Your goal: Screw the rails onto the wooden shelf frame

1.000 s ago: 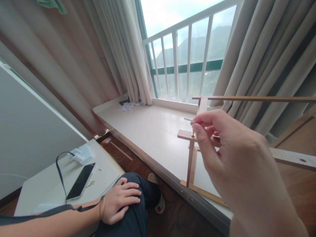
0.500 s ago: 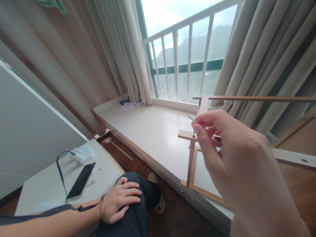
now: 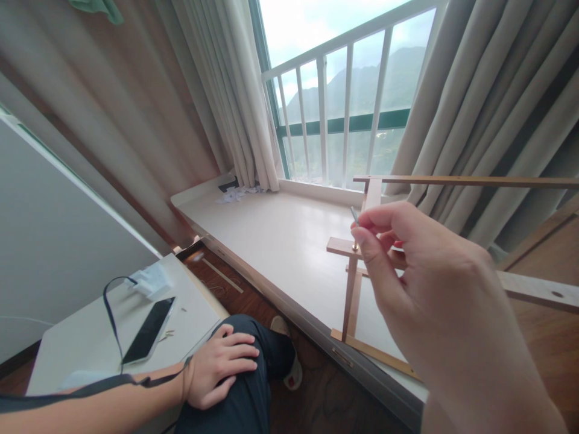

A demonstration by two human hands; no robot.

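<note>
Right hand (image 3: 434,289) raised, fingertips pinched; left hand (image 3: 221,364) resting flat.

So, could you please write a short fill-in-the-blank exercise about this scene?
1. The left hand rests flat on the person's ____.
2. The right hand pinches a thin metal tool above a ____ frame on the window ledge.
3. The phone lies on the small ____ table.

Missing words: knee; wooden; white

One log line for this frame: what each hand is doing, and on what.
right hand: pinches small metal key at brass fitting on wooden frame | left hand: flat on knee | phone on white table
</note>
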